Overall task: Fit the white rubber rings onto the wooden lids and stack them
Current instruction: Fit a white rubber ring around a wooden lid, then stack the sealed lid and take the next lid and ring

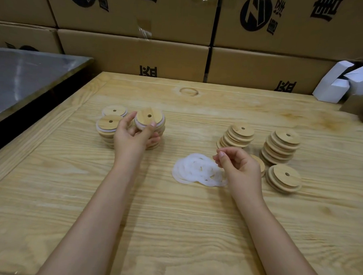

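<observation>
- left hand (134, 135): fingers and thumb curled round the ringed lid (149, 118), holding it on top of a lid stack (156, 143) at the left of the wooden table (172, 221)
- white rim shows under the held lid's edge
- two more ringed stacks (109, 124) just left of that hand, touching each other
- right hand (239, 164): hovers over the right edge of the ring pile (195, 169), fingers loosely curled, thumb and forefinger tips close; looks empty, though a thin ring there would be hard to see
- ring pile lies loose mid-table, between the hands
- bare lid stacks (283, 147) on the right, three; one lid (260, 163) partly hidden behind the right hand
- cardboard cartons (138, 53) behind the table, small white boxes (347, 83) far right
</observation>
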### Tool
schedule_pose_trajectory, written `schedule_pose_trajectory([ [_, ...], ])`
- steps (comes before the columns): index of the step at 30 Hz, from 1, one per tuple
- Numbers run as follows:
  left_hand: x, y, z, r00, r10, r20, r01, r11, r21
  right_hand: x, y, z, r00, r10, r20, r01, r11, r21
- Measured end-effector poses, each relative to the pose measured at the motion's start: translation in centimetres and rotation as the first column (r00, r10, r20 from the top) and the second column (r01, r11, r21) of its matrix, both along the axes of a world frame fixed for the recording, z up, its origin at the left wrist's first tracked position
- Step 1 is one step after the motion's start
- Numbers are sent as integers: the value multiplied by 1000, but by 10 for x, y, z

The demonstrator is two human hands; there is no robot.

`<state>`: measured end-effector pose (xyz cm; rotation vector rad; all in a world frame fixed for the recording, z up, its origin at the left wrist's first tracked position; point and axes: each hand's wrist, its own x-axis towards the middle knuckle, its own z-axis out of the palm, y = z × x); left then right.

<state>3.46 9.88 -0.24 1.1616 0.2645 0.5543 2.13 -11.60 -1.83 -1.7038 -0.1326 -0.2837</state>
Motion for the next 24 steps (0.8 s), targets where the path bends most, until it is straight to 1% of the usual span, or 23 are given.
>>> schedule_pose_trajectory([
  [4, 1, 4, -1, 1000, 8, -13, -7, 999, 54, 0, -1, 2, 1000, -27, -4, 27, 1000, 8],
  [9, 1, 7, -2, 993, 82, -80, -55, 955, 291, -1, -2, 4, 999, -31, -12, 32, 999, 30],
  [12, 2, 11, -6, 990, 109, -92, -68, 927, 368, -1, -3, 5, 999, -38, -20, 38, 999, 28],
  [14, 2, 11, -9, 988, 117, -97, -70, 916, 395, -2, -5, 5, 999, -45, 3, 45, 998, -33],
  [16, 2, 11, -11, 985, 126, -115, -66, 905, 419, -3, -6, 5, 994, -72, 84, 88, 977, -195],
  [18, 2, 12, -13, 981, 144, -129, -75, 897, 435, -2, -9, 4, 964, -124, 235, 211, 896, -390],
  [20, 1, 12, -15, 980, 173, -98, -111, 886, 451, 0, -13, 2, 906, -183, 381, 375, 764, -525],
  [21, -1, 11, -15, 980, 191, -52, -145, 873, 466, 2, -15, 1, 876, -225, 426, 451, 694, -561],
  [24, -7, 5, -14, 963, 202, 178, -268, 793, 547, 4, -22, 2, 793, -361, 492, 609, 516, -602],
])
